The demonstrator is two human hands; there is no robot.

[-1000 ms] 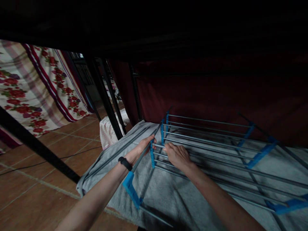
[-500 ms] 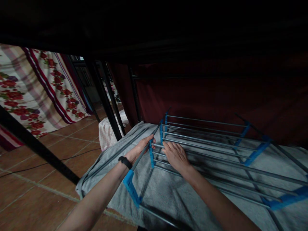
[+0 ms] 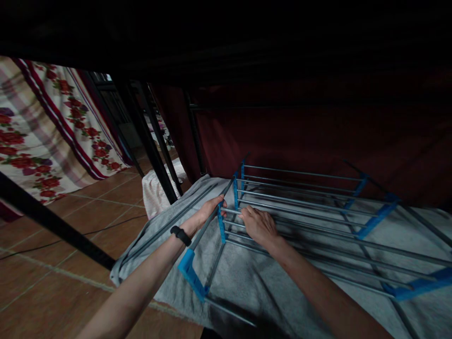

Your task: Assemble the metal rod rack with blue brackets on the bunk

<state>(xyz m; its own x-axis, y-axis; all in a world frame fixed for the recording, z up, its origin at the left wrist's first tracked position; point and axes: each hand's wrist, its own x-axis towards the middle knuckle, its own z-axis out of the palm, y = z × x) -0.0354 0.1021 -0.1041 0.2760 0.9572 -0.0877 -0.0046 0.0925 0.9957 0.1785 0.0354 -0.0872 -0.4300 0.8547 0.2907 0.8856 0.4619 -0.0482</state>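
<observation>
A rack of grey metal rods joined by blue plastic brackets lies on a grey blanket (image 3: pixel 243 282). My left hand (image 3: pixel 211 209) is closed around the rack's near side pole, at the top of a blue bracket (image 3: pixel 221 228); its fingertips are partly hidden behind the bracket. My right hand (image 3: pixel 259 225) pinches a thin metal rod (image 3: pixel 231 211) just right of that bracket, its fingers curled over the rod. The rod's left end meets the bracket beside my left hand. Closer to me, another blue bracket (image 3: pixel 192 278) sits on the same side pole.
Loose metal poles (image 3: pixel 169 226) lie on the blanket at left. Black frame posts (image 3: pixel 155 141) stand beyond, and a dark overhead surface hangs low. A maroon cloth (image 3: pixel 318 136) covers the back. Floral cloth (image 3: pixel 70 122) hangs over the tiled floor (image 3: pixel 88 263), where a cable runs.
My right hand's fingers have curled more tightly on the rod, and the hand has shifted slightly right. My left hand keeps its hold. The whole view has moved a little.
</observation>
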